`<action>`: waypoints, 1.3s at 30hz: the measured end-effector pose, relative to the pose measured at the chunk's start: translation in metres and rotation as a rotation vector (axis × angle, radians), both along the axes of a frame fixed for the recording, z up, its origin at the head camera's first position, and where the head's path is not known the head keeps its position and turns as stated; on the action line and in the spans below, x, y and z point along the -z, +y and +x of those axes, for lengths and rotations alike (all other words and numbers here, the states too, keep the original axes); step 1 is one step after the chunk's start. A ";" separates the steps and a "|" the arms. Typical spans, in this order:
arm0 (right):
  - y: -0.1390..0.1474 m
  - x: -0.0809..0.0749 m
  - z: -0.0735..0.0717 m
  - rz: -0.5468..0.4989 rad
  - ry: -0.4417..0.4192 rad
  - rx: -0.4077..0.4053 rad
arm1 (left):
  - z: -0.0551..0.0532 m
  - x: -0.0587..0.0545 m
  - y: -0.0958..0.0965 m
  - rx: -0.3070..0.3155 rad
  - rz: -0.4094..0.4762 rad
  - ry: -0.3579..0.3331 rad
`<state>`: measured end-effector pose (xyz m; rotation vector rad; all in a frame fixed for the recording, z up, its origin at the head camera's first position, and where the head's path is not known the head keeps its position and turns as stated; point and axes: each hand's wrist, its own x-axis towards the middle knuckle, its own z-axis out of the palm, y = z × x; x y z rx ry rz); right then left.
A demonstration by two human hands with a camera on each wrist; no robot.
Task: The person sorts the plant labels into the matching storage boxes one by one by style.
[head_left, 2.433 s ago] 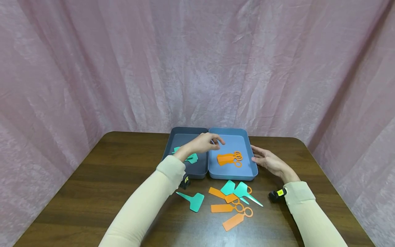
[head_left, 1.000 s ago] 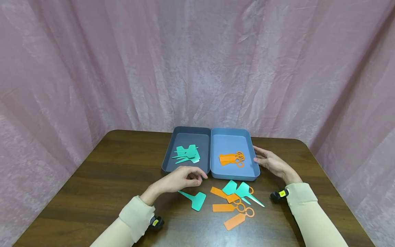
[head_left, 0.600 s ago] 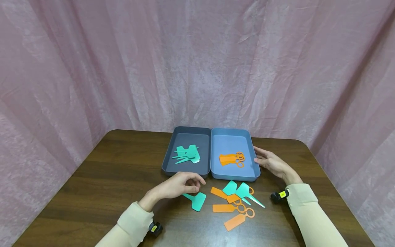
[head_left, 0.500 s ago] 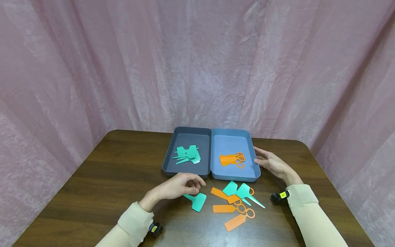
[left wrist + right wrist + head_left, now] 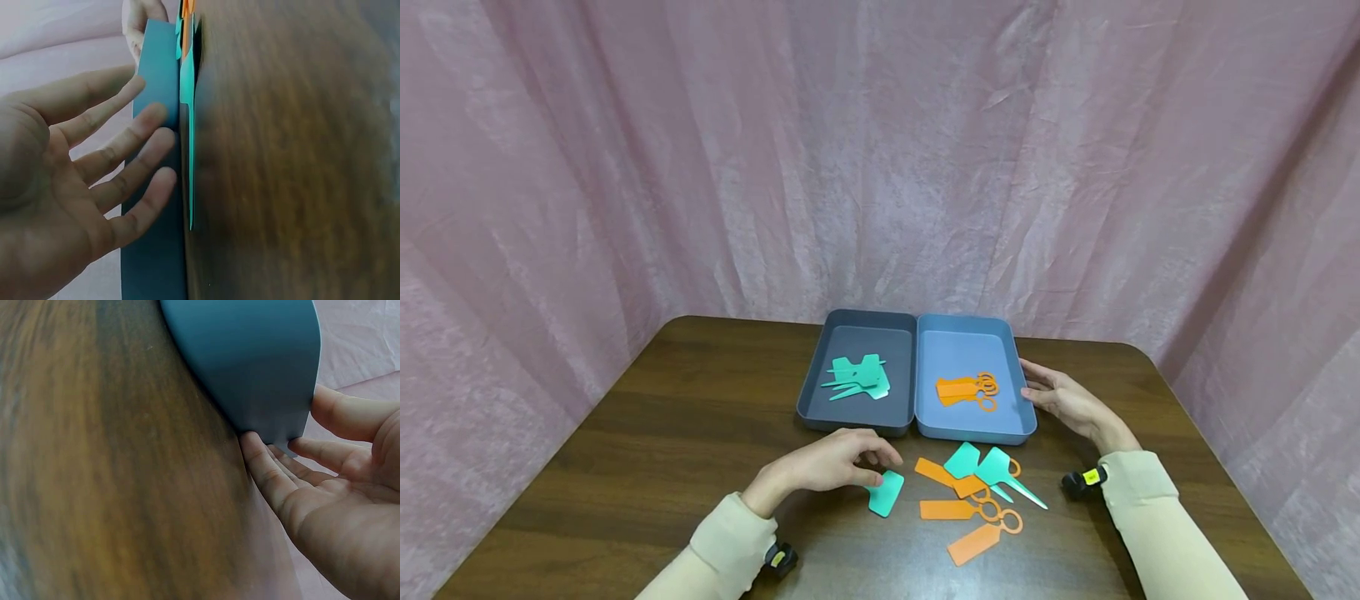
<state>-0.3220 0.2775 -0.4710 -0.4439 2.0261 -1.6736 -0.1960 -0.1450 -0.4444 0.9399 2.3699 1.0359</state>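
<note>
In the head view my left hand (image 5: 827, 461) hovers low over a green T-shaped plant label (image 5: 887, 495), hiding its pointed stem. The left wrist view has the fingers (image 5: 152, 197) spread and relaxed, apart from the green label (image 5: 191, 150) on the table. At the right, my right hand (image 5: 1070, 405) rests its fingertips and thumb against the side wall of the light blue tray (image 5: 964, 333). Its fingers (image 5: 269, 465) are nearly straight along the tray's outer wall (image 5: 250, 369). Inside that tray lie several orange ring-ended labels (image 5: 962, 389).
The dark grey tray (image 5: 868, 327) adjoins the blue one and holds several green labels (image 5: 865, 377). In front of the blue tray lie loose orange labels (image 5: 946, 509) and overlapping green labels (image 5: 995, 465). A pink curtain (image 5: 880, 167) hangs behind the wooden table (image 5: 700, 400).
My left hand has withdrawn from over the trays toward me and lowered beside the green label, covering more of its stem. My right hand stays at the blue tray's side.
</note>
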 end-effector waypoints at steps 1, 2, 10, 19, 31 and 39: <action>0.000 0.000 0.000 0.000 -0.001 0.001 | 0.000 0.000 0.000 0.003 -0.020 0.002; 0.001 0.000 0.000 0.001 0.000 0.002 | 0.001 0.000 0.001 0.006 -0.042 0.003; 0.002 0.000 -0.001 -0.001 0.006 -0.003 | 0.010 -0.001 0.007 -0.013 -0.238 0.051; 0.001 0.003 0.000 -0.001 0.005 0.000 | 0.019 -0.002 0.011 -0.018 -0.292 0.128; 0.000 0.003 -0.001 0.001 0.001 -0.001 | 0.007 0.002 0.008 -0.028 -0.082 0.070; 0.000 0.002 -0.002 0.007 0.006 0.002 | 0.002 0.000 0.006 -0.044 0.011 0.013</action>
